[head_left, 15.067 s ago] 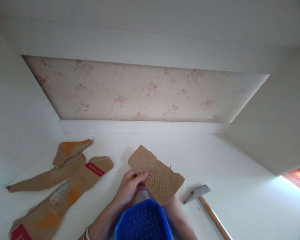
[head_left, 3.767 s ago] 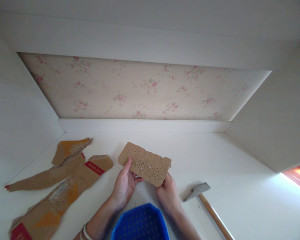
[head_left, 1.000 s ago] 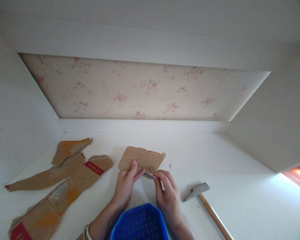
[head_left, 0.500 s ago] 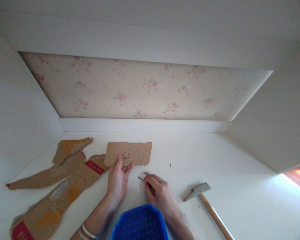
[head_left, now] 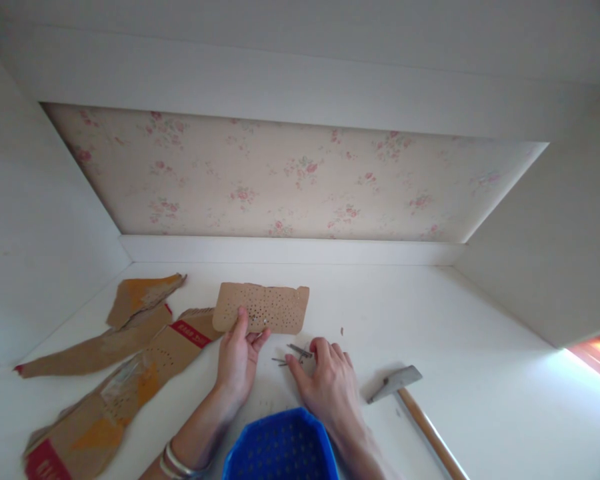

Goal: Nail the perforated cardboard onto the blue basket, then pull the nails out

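My left hand (head_left: 239,357) is closed on a small piece of cardboard (head_left: 280,310) full of punched holes, thumb on its face and fingers beneath. Small shiny spots show on the cardboard near the thumb. Just to the right, my right hand (head_left: 333,383) rests low over the white surface, thumb and index finger apart. Several thin grey nails (head_left: 299,350) lie between and beside those fingertips; whether a finger touches them is unclear. A blue perforated basket (head_left: 280,447) sits between my forearms.
A hammer with a wooden handle (head_left: 430,430) lies on the right of the white surface (head_left: 395,307). Torn cardboard strips (head_left: 150,373) spread over the left side. A small brown scrap (head_left: 342,331) lies beyond my right hand. White panels rise around the surface.
My right hand has shifted slightly right and its thumb and index finger have spread from a pinch, showing nails between them. The left hand and its cardboard have moved slightly right.
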`<state>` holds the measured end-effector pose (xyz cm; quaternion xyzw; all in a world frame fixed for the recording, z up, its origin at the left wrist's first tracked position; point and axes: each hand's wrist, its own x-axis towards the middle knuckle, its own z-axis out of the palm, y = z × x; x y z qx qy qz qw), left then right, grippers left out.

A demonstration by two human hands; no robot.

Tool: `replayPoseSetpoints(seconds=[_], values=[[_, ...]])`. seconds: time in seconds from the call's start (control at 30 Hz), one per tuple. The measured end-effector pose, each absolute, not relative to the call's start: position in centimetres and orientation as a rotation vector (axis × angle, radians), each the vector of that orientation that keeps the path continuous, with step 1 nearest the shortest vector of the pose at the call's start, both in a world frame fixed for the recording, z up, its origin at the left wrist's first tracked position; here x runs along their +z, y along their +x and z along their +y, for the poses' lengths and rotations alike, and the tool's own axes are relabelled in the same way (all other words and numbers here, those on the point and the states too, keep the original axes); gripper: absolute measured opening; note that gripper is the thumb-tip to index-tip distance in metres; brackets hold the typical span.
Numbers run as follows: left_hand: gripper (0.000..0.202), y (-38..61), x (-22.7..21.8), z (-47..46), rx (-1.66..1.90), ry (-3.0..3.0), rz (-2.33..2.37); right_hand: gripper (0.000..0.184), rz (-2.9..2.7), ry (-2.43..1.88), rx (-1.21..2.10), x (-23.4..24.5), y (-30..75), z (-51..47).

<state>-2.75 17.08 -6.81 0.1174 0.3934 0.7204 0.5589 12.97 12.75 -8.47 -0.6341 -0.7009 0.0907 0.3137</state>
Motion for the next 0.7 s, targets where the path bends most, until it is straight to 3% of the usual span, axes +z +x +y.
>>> replayPoseSetpoints(seconds=[0.17,0.33,0.7], values=[[0.009,-2.80,-6.78,16.99,1.685,0.272,0.921,0.042,-1.884,-1.716,0.193,-8.38,12.76,12.95],[0.012,-2.80,-6.81,17.09,1.669,0.302,0.921,0.046,-1.942,-1.652,0.217,-8.22,12.84,13.05],[0.016,-2.75,-6.91,17.07,1.665,0.310,0.914,0.019,-2.080,-1.409,0.321,-8.60,13.20,13.19]])
